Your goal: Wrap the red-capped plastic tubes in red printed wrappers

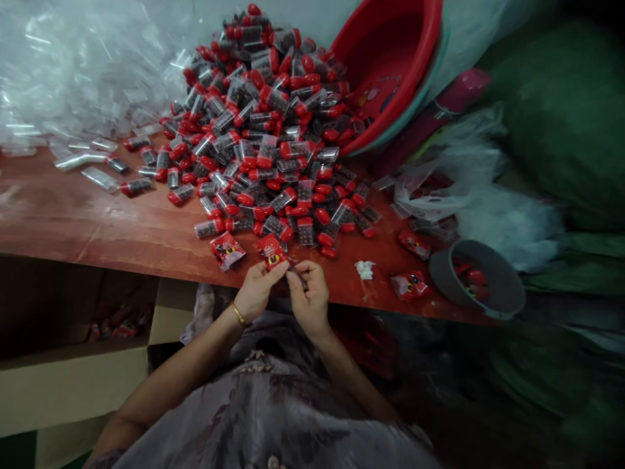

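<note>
My left hand (254, 293), with a gold bangle at the wrist, pinches a red printed packet (271, 251) at the table's front edge. Close beside it, my right hand (310, 294) has its fingers curled around a small dark piece at the packet's lower right; what that piece is I cannot make out. Just left of my hands lies another red packet (227, 250). Beyond them rises a large heap of clear containers with red caps and dark contents (263, 156).
Empty-looking clear plastic tubes (100, 179) pile up at the left. A red basin (420, 39) leans behind the heap. At right are a grey bowl (502, 293) with red pieces, red packets (409, 285) and plastic bags (508, 221). An open cardboard box (73, 391) stands below left.
</note>
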`<state>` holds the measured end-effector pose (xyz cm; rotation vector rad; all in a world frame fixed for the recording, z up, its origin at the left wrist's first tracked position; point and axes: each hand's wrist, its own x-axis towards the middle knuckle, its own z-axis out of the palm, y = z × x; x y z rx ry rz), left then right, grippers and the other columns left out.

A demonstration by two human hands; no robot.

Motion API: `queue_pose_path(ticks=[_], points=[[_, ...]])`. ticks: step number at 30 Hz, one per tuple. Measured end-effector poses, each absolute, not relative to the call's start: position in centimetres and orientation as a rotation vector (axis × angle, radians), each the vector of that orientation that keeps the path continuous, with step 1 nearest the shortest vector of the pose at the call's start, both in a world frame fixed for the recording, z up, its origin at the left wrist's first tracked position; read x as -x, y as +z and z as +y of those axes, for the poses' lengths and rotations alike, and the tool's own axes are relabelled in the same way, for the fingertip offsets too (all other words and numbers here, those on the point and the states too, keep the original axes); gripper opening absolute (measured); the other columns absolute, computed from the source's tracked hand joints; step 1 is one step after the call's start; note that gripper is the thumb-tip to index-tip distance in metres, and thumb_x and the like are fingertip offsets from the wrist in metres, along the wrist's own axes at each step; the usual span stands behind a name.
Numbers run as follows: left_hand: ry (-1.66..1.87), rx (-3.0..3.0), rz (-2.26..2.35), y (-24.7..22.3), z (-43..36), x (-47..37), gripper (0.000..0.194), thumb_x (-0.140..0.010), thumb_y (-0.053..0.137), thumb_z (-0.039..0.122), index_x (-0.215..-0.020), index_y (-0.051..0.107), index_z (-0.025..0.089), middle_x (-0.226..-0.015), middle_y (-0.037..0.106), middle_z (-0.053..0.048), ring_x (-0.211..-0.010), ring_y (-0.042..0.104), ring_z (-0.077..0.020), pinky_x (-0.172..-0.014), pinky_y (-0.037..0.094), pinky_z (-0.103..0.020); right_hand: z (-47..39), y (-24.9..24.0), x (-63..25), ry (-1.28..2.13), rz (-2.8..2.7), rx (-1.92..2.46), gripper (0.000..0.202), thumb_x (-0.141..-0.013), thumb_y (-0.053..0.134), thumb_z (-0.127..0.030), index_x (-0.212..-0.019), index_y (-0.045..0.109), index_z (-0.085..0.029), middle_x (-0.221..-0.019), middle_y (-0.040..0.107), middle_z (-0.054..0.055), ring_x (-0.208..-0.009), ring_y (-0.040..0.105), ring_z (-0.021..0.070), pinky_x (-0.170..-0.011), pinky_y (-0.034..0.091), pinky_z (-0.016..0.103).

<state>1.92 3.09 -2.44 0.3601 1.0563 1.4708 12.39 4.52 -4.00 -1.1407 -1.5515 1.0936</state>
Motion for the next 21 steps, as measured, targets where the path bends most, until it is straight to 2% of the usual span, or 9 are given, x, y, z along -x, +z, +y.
queue_pose_path(ticks=[4, 6, 9, 14, 18, 21], points=[[1.397, -0.422, 1.008, -2.6, 2.9, -1.9, 0.036, -0.058, 0.079, 0.045, -0.071, 0.068, 0.013, -0.064, 0.065, -0.001, -0.052, 0.054, -0.0103, -0.051, 0.045, -0.023, 4.8, -4.4, -12.4, 1.492, -1.291, 1.074, 0.023, -0.086, 0.047, -0.047, -0.089, 0.043, -0.025, -0.057, 0.047, -0.009, -0.039, 0.042, 0.0077, -0.039, 0.037, 0.020], [1.445, -0.402, 1.023, -2.4, 3.0, -1.8, 0.037, -0.061, 0.077, 0.045, -0.076, 0.068, 0.013, -0.066, 0.065, -0.002, -0.049, 0.051, -0.0085, -0.047, 0.042, -0.022, 4.8, -4.4, -12.8, 1.598, -1.323, 1.037, 0.026, -0.088, 0.045, -0.049, -0.096, 0.046, -0.024, -0.054, 0.049, -0.009, -0.041, 0.049, 0.0098, -0.043, 0.041, 0.021], [1.537, -0.356, 1.045, -2.4, 3.0, -2.2, 0.040, -0.060, 0.077, 0.047, -0.079, 0.068, 0.013, -0.063, 0.062, 0.000, -0.048, 0.048, -0.0063, -0.046, 0.042, -0.020, 4.7, -4.3, -13.5, 1.586, -1.502, 1.062, 0.028, -0.088, 0.047, -0.046, -0.098, 0.052, -0.021, -0.057, 0.057, -0.006, -0.047, 0.056, 0.0110, -0.050, 0.045, 0.023], [1.446, -0.405, 1.048, -2.8, 2.3, -3.0, 0.048, -0.062, 0.075, 0.051, -0.090, 0.067, 0.014, -0.049, 0.046, 0.007, -0.038, 0.037, -0.0048, -0.037, 0.036, -0.019, 4.4, -4.3, -13.1, 1.434, -1.456, 1.114, 0.024, -0.088, 0.048, -0.042, -0.090, 0.055, -0.019, -0.062, 0.059, -0.004, -0.045, 0.052, 0.0093, -0.044, 0.043, 0.022], [1.541, -0.445, 1.071, -3.0, 2.1, -2.1, 0.040, -0.067, 0.071, 0.053, -0.074, 0.065, 0.014, -0.050, 0.047, 0.006, -0.043, 0.041, -0.0057, -0.043, 0.038, -0.019, 4.0, -4.0, -12.7, 1.471, -1.403, 1.049, 0.022, -0.086, 0.052, -0.041, -0.090, 0.053, -0.020, -0.063, 0.063, -0.003, -0.041, 0.053, 0.0089, -0.041, 0.044, 0.022], [1.618, -0.452, 1.128, -3.1, 2.3, -1.6, 0.042, -0.066, 0.071, 0.055, -0.062, 0.060, 0.014, -0.052, 0.050, 0.005, -0.047, 0.043, -0.0050, -0.047, 0.039, -0.018, 4.0, -3.7, -12.6, 1.476, -1.408, 1.040, 0.023, -0.086, 0.053, -0.042, -0.089, 0.052, -0.020, -0.060, 0.062, -0.005, -0.039, 0.053, 0.0076, -0.040, 0.042, 0.020]])
